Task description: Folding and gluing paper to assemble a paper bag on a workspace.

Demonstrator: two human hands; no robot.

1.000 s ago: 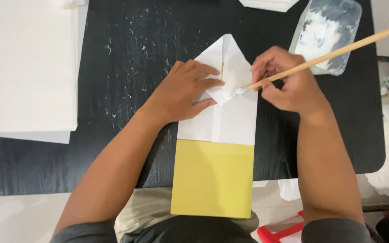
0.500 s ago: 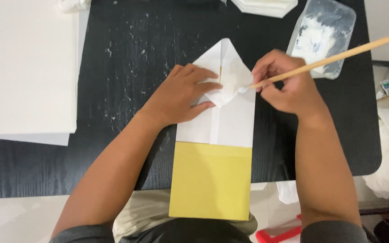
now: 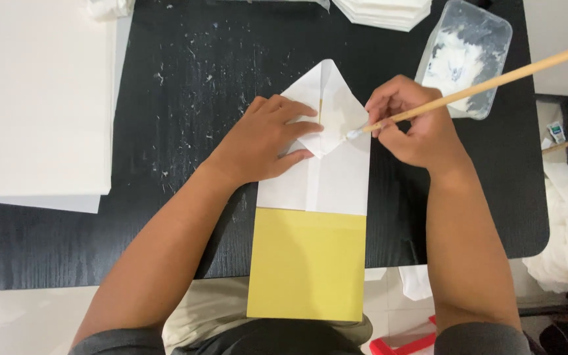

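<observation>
1. Left hand [image 3: 267, 141]: flat on the white folded paper [image 3: 327, 158], palm down, fingers spread narrowly, pinning a small folded flap at the centre seam; clasping nothing.
2. Right hand [image 3: 415, 128]: closed around a long wooden brush [image 3: 488, 84], held pencil-style, handle slanting up and off to the right edge of the view.
3. Brush tip: white with paste, touching the paper's right folded flap just beside the left fingertips [image 3: 313, 126].
4. Folded paper: lying in the middle of the black table [image 3: 185, 79], top folded into a point facing away from the body, a vertical seam down its centre.
5. Lower section: a yellow panel [image 3: 307, 263] joined to the white part, hanging past the near table edge over the lap.
6. Clear plastic tub [image 3: 468, 56]: upper right on the table, smeared with white paste, well apart from the paper.
7. White sheets [image 3: 34, 98]: a broad stack covering the left part of the table.
8. More folded white pieces [image 3: 382, 10]: at the far edge, cut off by the frame; probably similar folded paper, though too little visible to be sure.
9. Table surface: flecked with dried white specks around the work.
</observation>
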